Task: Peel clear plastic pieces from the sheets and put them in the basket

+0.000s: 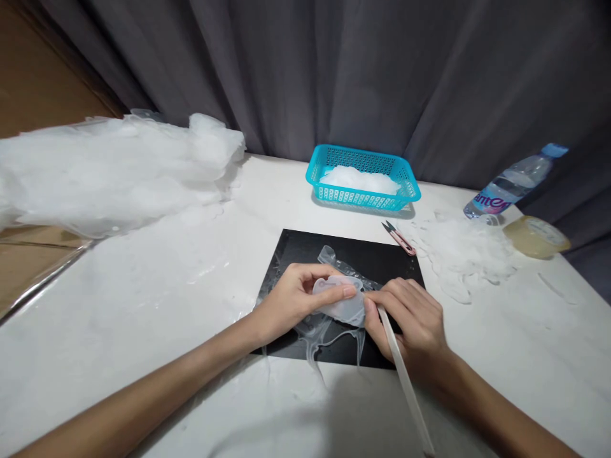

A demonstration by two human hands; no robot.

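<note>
over the flat black mat [296, 245], the left hand [296, 296] has fingers pinching a thin, cloudy plastic piece [351, 310], maybe to steady it; the right hand [414, 313] wraps its fingers around a long white stick [403, 370].

Translucent piece [347, 310], partly hidden by the left hand [296, 292]; pale stick [403, 369], upper end concealed, from where I stand, by the right hand [414, 313]; white heap [119, 172], cut off at left.

Translucent piece [342, 309] in left hand [296, 292] over black mat [298, 245]
</note>
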